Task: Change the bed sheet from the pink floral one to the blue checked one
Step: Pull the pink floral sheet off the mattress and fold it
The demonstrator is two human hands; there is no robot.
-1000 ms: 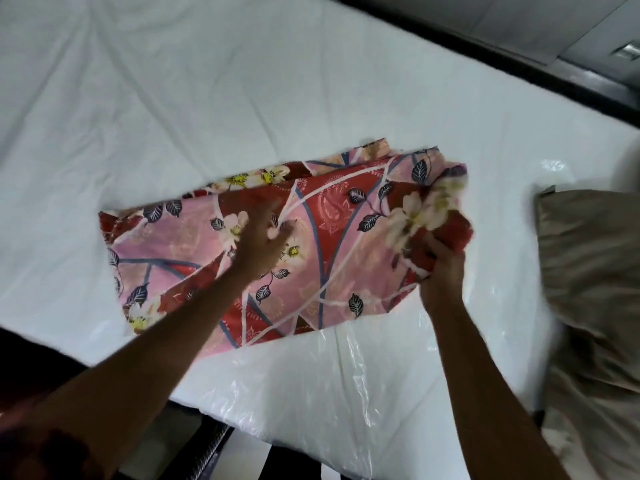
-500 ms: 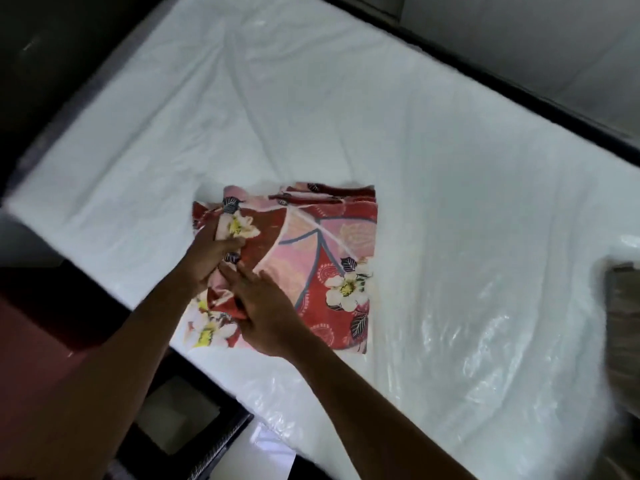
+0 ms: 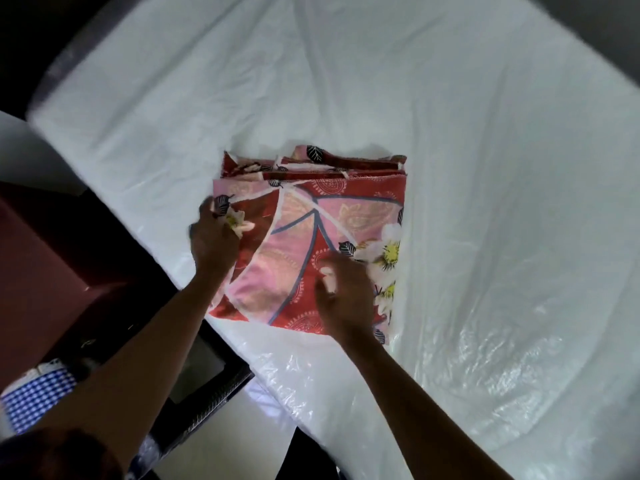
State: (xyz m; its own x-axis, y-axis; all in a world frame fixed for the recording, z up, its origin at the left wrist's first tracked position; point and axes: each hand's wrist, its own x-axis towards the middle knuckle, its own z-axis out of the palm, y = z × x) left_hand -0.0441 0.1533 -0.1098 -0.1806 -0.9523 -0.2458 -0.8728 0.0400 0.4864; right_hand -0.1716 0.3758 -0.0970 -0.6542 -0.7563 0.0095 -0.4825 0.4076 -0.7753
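White plastic-wrapped mattress [image 3: 485, 161] carries folded pink floral fabric sheet [image 3: 311, 237] near front edge. Your left hand [image 3: 211, 240] pinches its left edge, likely steadying fold; right hand [image 3: 343, 296] rests on top, grip blurred. Blue checked cloth [image 3: 38, 396] lies off mattress.

You are looking down on a white mattress [image 3: 346, 81] that fills most of the view. Its creased clear plastic cover [image 3: 502, 358] catches bright glare near you on the right. To your left a reddish-brown cabinet [image 3: 45, 258] stands near the mattress edge, and nearer to you is a dark open-topped box [image 3: 214, 400] with a patterned rim. Pale floor [image 3: 225, 441] shows beside the box. The far left corner [image 3: 20, 36] lies in deep shadow, and a grey wall [image 3: 595, 26] closes the far right.
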